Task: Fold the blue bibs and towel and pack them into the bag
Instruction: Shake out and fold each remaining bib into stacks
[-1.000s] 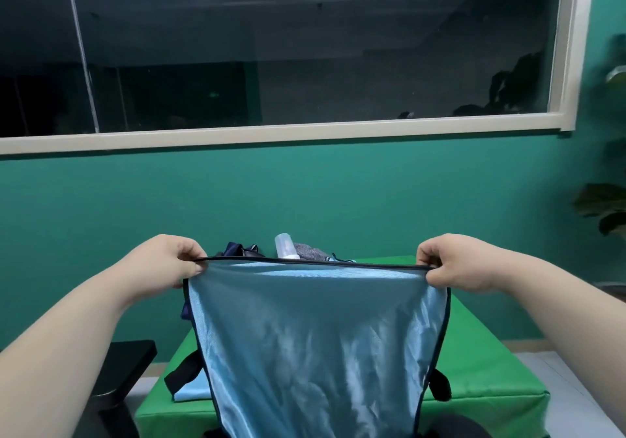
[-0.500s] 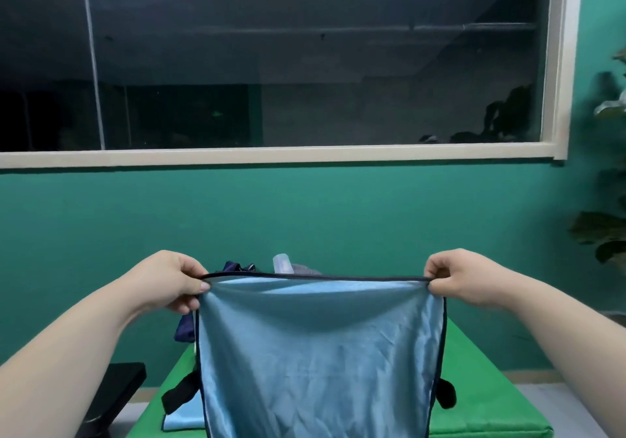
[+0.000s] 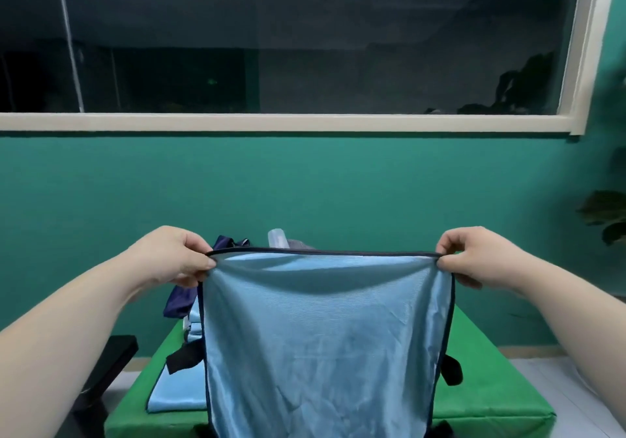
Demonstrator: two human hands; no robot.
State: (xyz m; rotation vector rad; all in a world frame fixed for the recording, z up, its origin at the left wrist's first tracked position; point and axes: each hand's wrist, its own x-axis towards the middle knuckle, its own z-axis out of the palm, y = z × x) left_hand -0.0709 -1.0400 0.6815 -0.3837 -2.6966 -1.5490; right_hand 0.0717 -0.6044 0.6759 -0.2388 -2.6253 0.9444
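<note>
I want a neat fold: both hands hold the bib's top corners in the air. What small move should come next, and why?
Probably bring the left hand and right hand together so the top corners meet: the blue bib hangs spread and unfolded from its dark-trimmed edge, above the green table, so halving it seems the first fold.

Legible text: none on any item in view. The blue bib (image 3: 325,336) at 6 o'clock is plain cloth with a dark edge binding, and the clear bottle (image 3: 277,238) just behind its top edge is too small to show any label. The green table (image 3: 481,387) at 5 o'clock and the window frame (image 3: 288,122) at 12 o'clock carry no readable marks.
</note>
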